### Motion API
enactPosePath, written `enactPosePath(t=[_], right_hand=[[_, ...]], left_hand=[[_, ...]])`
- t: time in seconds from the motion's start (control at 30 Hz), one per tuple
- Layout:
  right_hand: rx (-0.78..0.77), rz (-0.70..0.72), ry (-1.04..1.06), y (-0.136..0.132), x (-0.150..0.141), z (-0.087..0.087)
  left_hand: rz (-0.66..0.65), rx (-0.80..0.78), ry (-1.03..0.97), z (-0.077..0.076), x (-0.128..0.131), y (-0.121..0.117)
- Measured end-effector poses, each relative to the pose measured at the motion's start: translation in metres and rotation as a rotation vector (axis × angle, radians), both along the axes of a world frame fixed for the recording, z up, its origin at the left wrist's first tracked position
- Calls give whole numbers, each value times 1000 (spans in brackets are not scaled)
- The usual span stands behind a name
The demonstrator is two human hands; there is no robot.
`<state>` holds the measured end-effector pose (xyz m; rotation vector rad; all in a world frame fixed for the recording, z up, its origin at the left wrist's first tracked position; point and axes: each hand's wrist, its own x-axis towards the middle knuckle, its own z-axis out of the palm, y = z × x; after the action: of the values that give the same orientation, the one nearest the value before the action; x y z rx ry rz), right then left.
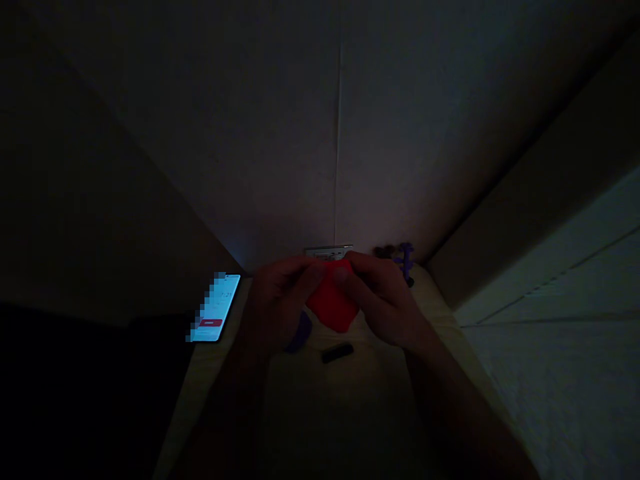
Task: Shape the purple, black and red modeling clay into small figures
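Note:
In dim light, a bright red soft-looking piece [334, 303] with an uneven lower edge hangs between my two hands. My left hand [280, 293] pinches its upper left edge, thumb on the near side. On the upper right, my right hand [383, 293] grips it in the same way. Whether it is cloth or a dough-like sheet I cannot tell. Below and partly behind my left hand is a dark purple rounded thing [300, 332]. A small black oblong object [337, 353] lies on the tabletop beneath the red piece.
A phone [220, 310] with a lit screen stands tilted at the table's left side. At the back right is a purple object [406, 260] with dark things beside it. A socket plate [329, 251] sits on the wall behind my hands. The pale table [445, 313] meets that wall.

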<state>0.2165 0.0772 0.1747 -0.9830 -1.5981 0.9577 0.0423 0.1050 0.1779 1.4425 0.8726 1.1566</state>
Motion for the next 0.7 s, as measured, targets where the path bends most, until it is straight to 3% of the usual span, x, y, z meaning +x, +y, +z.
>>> enactPosePath(t=[0.13,0.33,0.7], right_hand=[[61,-41,21,1,-1,1],[62,-166,79,4,0,-2],[-60,-32,263,4,2,0]], left_hand=[[-5,0,-27,-2,2,2],[-142,-130,-148,-1,8,2],[-36,-189,-102,3,2,0]])
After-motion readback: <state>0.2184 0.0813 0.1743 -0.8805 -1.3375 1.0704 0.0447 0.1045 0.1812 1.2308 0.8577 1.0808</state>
